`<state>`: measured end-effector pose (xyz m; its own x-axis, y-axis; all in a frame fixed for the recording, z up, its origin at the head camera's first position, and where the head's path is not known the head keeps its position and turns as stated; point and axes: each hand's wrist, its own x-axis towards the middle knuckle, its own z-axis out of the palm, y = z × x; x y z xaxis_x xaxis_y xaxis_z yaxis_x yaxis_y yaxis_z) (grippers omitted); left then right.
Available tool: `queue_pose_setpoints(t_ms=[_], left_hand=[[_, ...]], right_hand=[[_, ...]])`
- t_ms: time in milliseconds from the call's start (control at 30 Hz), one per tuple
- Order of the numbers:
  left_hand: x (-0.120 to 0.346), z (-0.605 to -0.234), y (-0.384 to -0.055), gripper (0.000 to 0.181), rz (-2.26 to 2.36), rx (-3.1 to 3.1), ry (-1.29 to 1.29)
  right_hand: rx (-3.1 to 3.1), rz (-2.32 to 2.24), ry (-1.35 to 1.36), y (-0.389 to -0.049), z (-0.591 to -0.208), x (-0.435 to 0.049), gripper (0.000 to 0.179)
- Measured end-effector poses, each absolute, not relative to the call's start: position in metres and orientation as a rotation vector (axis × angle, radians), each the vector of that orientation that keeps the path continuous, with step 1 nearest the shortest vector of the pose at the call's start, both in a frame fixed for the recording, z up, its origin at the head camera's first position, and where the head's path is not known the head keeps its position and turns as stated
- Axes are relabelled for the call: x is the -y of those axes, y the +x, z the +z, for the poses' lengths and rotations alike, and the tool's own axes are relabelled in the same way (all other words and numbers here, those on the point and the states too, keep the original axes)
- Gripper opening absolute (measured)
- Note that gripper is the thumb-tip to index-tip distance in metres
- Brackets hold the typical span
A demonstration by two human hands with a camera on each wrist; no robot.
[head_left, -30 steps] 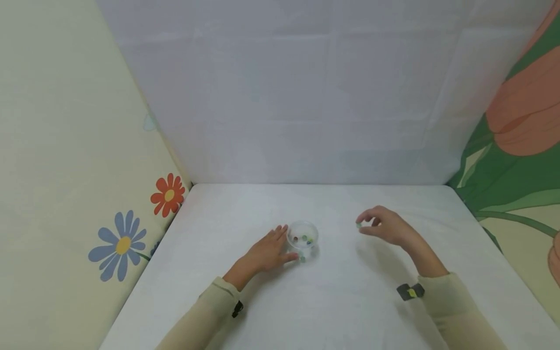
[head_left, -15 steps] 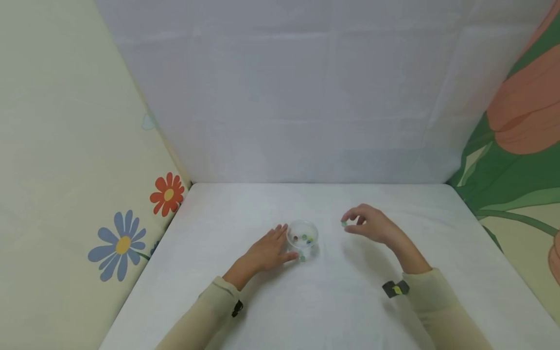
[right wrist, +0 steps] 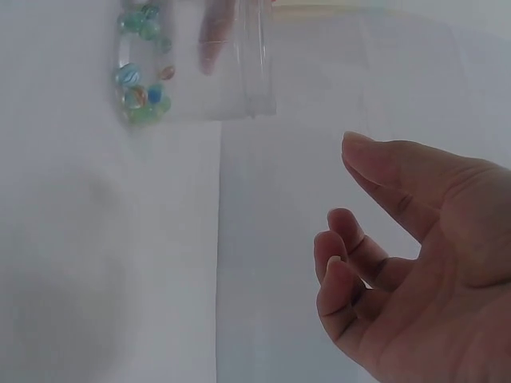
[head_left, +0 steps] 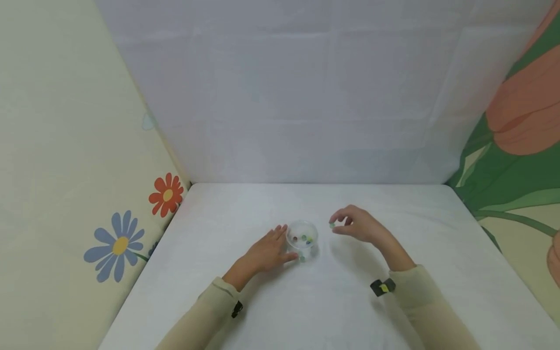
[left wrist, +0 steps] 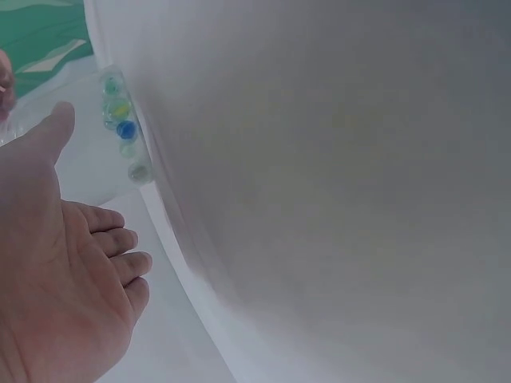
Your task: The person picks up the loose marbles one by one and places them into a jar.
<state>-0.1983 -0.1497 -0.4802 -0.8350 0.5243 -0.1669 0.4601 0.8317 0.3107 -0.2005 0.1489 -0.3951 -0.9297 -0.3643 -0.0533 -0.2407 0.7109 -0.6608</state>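
A clear jar [head_left: 311, 249] stands on the table beside my left hand [head_left: 268, 253], with several coloured marbles [right wrist: 134, 97] at its bottom. The left fingers lie fairly straight along the jar's near left side. In the left wrist view the thumb overlaps the clear wall [left wrist: 89, 155]; whether it presses there I cannot tell. To the right of the jar and above the table, my right hand [head_left: 356, 224] pinches a small pale green marble [head_left: 332, 225] between thumb and finger. That marble does not show in the right wrist view, where the thumb and curled fingers appear.
White cloth covers the table [head_left: 350, 311] and the back wall [head_left: 306, 97]. A flower-patterned panel [head_left: 87, 146] flanks the left side. On the right stands another panel [head_left: 525, 184] with large tulips.
Holding the marble, my right hand has moved left towards the jar. The left hand and the jar have stayed in place.
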Motion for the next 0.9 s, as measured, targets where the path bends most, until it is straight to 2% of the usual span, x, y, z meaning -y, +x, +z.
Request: queue_pose_setpoints(t_ms=[900], left_hand=[[0.147,-0.481,-0.198,0.094,0.401,-2.776,0.743]], right_hand=[[-2.677,-1.02,-0.621,-0.209,-0.404,-0.108,0.016]])
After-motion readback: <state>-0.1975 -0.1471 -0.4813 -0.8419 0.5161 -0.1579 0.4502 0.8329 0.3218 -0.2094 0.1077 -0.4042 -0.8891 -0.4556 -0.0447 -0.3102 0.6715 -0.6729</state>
